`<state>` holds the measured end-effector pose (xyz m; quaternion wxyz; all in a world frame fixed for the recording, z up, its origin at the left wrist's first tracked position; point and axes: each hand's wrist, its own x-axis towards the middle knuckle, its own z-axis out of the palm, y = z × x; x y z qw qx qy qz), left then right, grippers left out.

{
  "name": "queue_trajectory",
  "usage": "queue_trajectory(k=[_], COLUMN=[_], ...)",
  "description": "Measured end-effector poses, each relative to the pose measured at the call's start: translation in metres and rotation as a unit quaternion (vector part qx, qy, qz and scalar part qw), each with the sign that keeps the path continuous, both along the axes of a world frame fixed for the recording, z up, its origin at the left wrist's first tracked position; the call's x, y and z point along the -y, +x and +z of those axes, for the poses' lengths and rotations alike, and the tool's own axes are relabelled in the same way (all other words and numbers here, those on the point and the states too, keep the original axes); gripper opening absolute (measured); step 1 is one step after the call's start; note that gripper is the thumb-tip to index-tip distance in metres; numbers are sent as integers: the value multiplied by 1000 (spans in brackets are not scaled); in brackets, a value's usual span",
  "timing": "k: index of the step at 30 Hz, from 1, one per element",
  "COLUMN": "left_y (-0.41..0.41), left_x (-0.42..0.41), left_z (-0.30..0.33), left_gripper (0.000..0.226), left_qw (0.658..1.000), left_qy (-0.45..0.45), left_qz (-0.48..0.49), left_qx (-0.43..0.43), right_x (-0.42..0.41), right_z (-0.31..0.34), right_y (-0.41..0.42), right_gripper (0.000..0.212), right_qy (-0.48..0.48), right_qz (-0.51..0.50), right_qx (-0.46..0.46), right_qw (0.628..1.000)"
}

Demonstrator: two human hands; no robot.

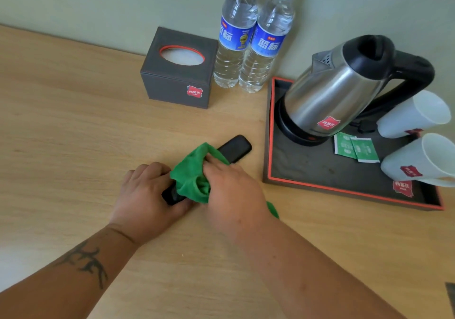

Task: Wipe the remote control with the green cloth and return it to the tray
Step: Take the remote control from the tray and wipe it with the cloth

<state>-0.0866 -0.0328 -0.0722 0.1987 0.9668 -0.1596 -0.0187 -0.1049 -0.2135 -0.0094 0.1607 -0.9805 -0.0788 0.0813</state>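
A black remote control (pixel 234 147) lies diagonally on the wooden desk, left of the tray. My left hand (pixel 145 193) grips its near end. My right hand (pixel 229 183) holds a bunched green cloth (pixel 194 173) pressed over the remote's middle, so only the far end and a bit of the near end show. The dark tray (pixel 320 171) with an orange rim sits to the right.
On the tray stand a steel kettle (pixel 339 89), two white cups (pixel 416 114) and green sachets (pixel 357 147). A dark tissue box (pixel 177 72) and two water bottles (pixel 246 38) stand against the wall behind the remote.
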Motion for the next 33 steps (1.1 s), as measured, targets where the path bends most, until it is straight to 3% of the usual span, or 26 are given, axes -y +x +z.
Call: queue_trajectory(k=[3, 6, 10, 17, 22, 24, 27, 30, 33], left_y=[0, 0, 0, -2, -1, -6, -12, -12, -11], left_x=[0, -1, 0, 2, -6, -16, -25, -26, -26], left_z=[-1, 0, 2, 4, 14, 20, 21, 17, 12], left_gripper=[65, 66, 66, 62, 80, 94, 82, 79, 78], left_qw=[1000, 1000, 1000, 1000, 997, 995, 995, 995, 996], left_qy=[11, 5, 13, 21, 12, -7, -36, -40, -50], left_qz=[-6, -2, -2, 10, -7, 4, 10, 11, 11], left_qx=[-8, -13, -10, -18, -73, -96, -92, -90, -77], right_x=[22, 32, 19, -18, 2, 19, 40, 36, 17], right_z=[3, 7, 6, 9, 19, 28, 30, 20, 11], right_y=[30, 53, 38, 1, 1, 11, 33, 39, 28], right_gripper=[34, 30, 37, 43, 33, 32, 25, 21, 24], right_qy=[-33, 24, 6, 129, 190, 177, 92, 32, 49], right_qz=[-78, -174, -102, -5, -58, -108, -166, -135, -80], right_qx=[20, -10, -24, -59, -74, -25, 35, -30, -27], right_qw=[996, 984, 994, 990, 977, 978, 981, 990, 995])
